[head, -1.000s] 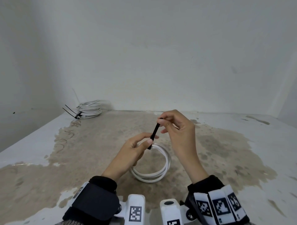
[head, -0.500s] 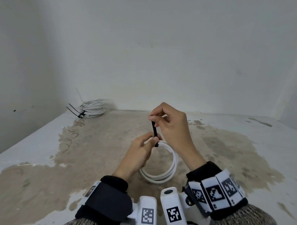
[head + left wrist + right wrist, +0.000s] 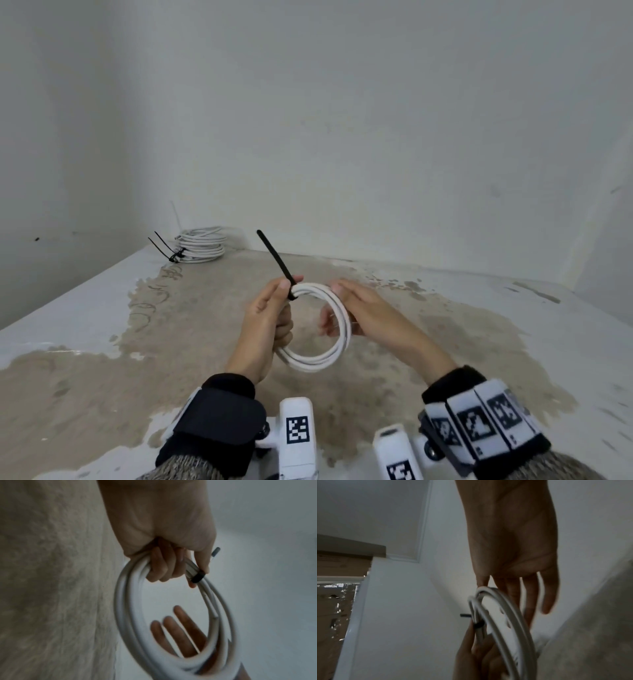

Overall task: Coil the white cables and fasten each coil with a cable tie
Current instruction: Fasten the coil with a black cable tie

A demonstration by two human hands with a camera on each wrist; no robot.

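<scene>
Above the stained table (image 3: 102, 342), we hold the white coil (image 3: 322, 359) up. Our left hand (image 3: 265, 325) grips the coil's near-left side, beside the black tie (image 3: 274, 257) around it. Our right hand (image 3: 370, 308) rests spread against the coil's right side. We judge the tie wants snugging; steady the loops so none slip.
</scene>
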